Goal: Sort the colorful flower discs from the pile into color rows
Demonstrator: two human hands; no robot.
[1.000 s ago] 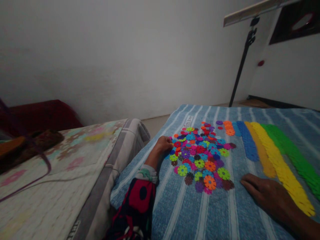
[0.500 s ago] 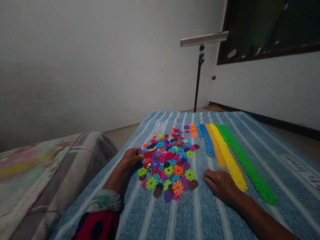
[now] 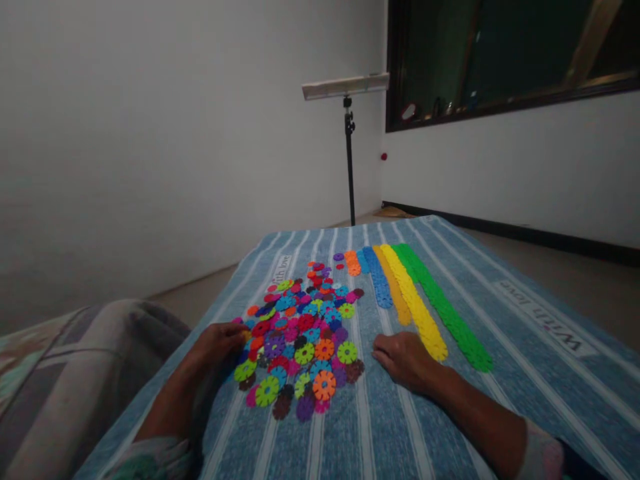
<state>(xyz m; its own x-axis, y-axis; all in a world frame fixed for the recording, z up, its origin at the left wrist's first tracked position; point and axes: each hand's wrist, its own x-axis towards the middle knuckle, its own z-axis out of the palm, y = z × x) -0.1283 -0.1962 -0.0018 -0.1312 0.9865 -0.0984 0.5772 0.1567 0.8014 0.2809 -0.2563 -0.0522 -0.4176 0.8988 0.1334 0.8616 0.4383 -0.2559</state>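
A loose pile of notched plastic snowflake discs point(image 3: 305, 353) in many colours lies on a striped blue cloth. At the pile's left edge my left hand point(image 3: 220, 343) has its fingers closed at a yellow disc point(image 3: 247, 335). My right hand point(image 3: 406, 360) rests on the cloth right of the pile, its fingers curled; whatever is inside them is hidden. Beside it, overlapping discs form long rows sorted by colour: a yellow row point(image 3: 417, 307), a green row point(image 3: 450, 317), an orange-yellow row point(image 3: 397, 293) and a blue row point(image 3: 379, 280).
Short orange point(image 3: 353, 263) and light-blue point(image 3: 363, 262) rows and a single purple disc point(image 3: 339, 257) lie at the far end. A padded surface with a grey striped cover point(image 3: 115, 353) stands at the left. Behind the table is a lamp stand point(image 3: 349, 160).
My view has turned to the right, so the table and discs appear further left. Both hands stay at about the same places beside the pile and the rows.
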